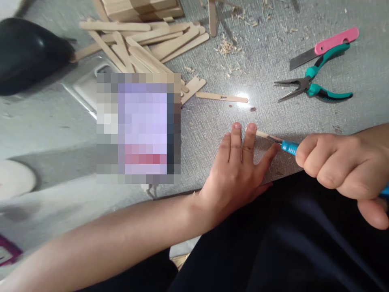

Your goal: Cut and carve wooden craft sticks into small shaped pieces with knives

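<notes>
My left hand (235, 170) lies flat on the table, fingers stretched out. Its index fingertip presses on a wooden craft stick (263, 134), and the thumb reaches beside the stick's right end. My right hand (343, 166) is a closed fist around a craft knife (289, 147) with a blue handle. The knife's metal tip meets the stick near my left thumb; the fist hides most of the handle. Beyond my fingers lies a second craft stick (209, 96) with a small slot cut in its middle.
Needle-nose pliers (310, 87) with green handles lie open at the right, beside a pink folding knife (337, 44). Wood shavings (226, 46) are scattered at the back. Several craft sticks (146, 38) are piled at the upper left, behind a blurred-out phone-like object (146, 121). A black rounded object (30, 54) stands far left.
</notes>
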